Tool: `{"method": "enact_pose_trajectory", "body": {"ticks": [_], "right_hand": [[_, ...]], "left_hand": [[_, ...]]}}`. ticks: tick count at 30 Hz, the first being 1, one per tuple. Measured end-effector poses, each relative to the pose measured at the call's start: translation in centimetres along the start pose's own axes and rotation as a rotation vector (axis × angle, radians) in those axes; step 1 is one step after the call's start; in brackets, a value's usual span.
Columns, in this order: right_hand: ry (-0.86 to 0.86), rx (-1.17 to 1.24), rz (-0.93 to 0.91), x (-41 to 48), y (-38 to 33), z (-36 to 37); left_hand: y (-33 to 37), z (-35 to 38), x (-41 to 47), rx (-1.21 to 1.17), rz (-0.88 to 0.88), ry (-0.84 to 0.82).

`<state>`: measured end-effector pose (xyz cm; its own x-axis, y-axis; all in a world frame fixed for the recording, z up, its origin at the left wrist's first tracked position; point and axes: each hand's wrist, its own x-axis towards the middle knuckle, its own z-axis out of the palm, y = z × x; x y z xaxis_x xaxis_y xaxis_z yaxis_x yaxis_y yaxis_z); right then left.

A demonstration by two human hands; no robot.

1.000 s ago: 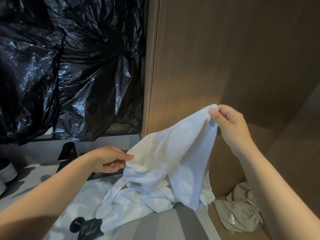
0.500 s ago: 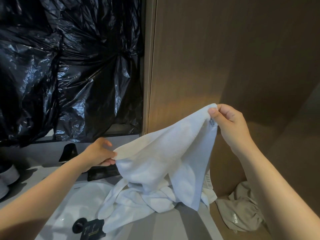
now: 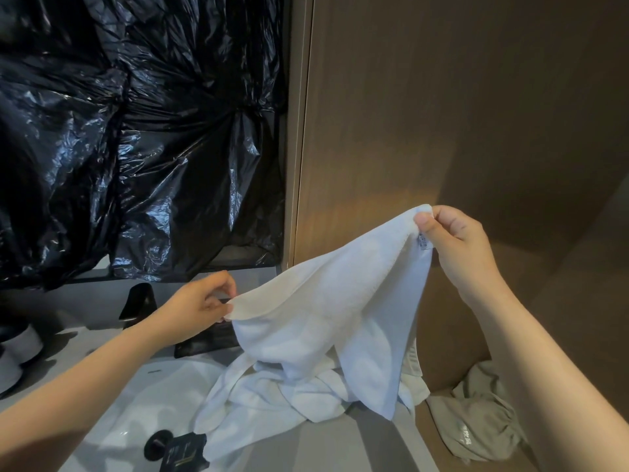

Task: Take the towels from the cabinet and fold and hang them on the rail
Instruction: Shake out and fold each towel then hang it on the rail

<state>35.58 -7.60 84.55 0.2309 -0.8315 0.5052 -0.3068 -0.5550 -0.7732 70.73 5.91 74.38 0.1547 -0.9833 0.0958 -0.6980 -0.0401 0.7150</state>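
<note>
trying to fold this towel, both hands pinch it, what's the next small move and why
Probably raise the left hand level with the right hand and pull apart: the top edge of the white towel slopes between them and the cloth hangs in slack folds.

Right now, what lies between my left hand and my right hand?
The white towel: in the head view its upper edge runs from the left hand, which pinches it, up to the right hand, which pinches the labelled corner.

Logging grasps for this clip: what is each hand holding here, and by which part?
Both hold the same white towel: the right hand pinches a top corner by its label, the left hand pinches the upper edge further along.
</note>
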Motion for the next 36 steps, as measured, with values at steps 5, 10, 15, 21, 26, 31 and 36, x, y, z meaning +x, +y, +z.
{"method": "enact_pose_trajectory", "body": {"ticks": [5, 10, 15, 21, 26, 31, 36], "right_hand": [[0.006, 0.007, 0.008, 0.2, 0.2, 0.1], [0.049, -0.008, 0.004, 0.4, 0.4, 0.0], [0.134, 0.021, 0.035, 1.3, 0.5, -0.4], [0.354, 0.004, 0.096, 4.3, 0.0, -1.9], [0.594, -0.175, 0.041, 7.4, -2.0, -3.5], [0.707, -0.244, -0.069, 10.3, -4.4, -5.6], [0.759, -0.228, -0.087, 11.8, -6.0, -6.9]], "left_hand": [[-0.5, 0.3, 0.2, 0.069, 0.01, -0.029], [-1.0, -1.1, 0.7, 0.178, 0.024, -0.114], [-0.5, -2.2, 1.9, 0.297, 0.003, 0.116], [4.7, -7.0, 4.8, 0.223, 0.213, 0.407], [12.7, -12.5, 8.3, 0.228, 0.351, 0.653], [17.7, -15.2, 10.0, 0.203, 0.36, 0.752], [19.7, -15.2, 10.6, 0.127, 0.326, 0.833]]}}
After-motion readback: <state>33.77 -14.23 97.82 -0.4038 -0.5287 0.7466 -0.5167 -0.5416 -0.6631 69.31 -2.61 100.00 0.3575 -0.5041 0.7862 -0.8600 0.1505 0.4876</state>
